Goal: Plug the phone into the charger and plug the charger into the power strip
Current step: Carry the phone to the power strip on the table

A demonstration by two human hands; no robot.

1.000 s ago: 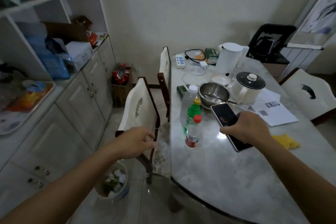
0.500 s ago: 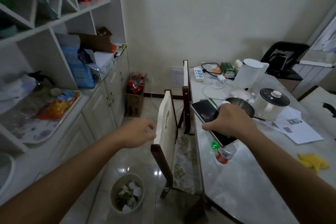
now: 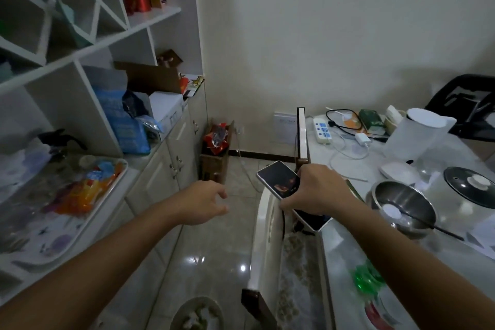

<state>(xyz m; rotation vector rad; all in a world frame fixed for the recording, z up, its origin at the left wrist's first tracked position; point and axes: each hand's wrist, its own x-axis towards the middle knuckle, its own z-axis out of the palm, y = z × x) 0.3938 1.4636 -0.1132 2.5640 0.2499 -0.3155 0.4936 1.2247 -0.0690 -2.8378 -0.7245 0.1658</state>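
Note:
My right hand [image 3: 320,189] grips a black-screened phone with a white rim [image 3: 278,178], held flat above the nearer chair's back. My left hand [image 3: 202,202] hangs over the floor with its fingers loosely curled and nothing in it. At the far end of the marble table [image 3: 345,257] lies a white power strip with blue buttons [image 3: 322,130]. To its right sits a white charger block [image 3: 363,139], and its white cable [image 3: 345,154] loops toward me across the table.
Two white chairs [image 3: 267,236] stand along the table's left edge. On the table are a steel bowl [image 3: 401,205], a lidded pot [image 3: 467,190], a white kettle [image 3: 416,134] and bottles [image 3: 371,286]. Cabinets and shelves [image 3: 160,158] line the left wall, and a bin [image 3: 197,315] sits on the floor.
I have moved forward along the table's left side, and the power strip and charger are now closer. My right hand carries the phone further toward them; my left hand has left the chair back.

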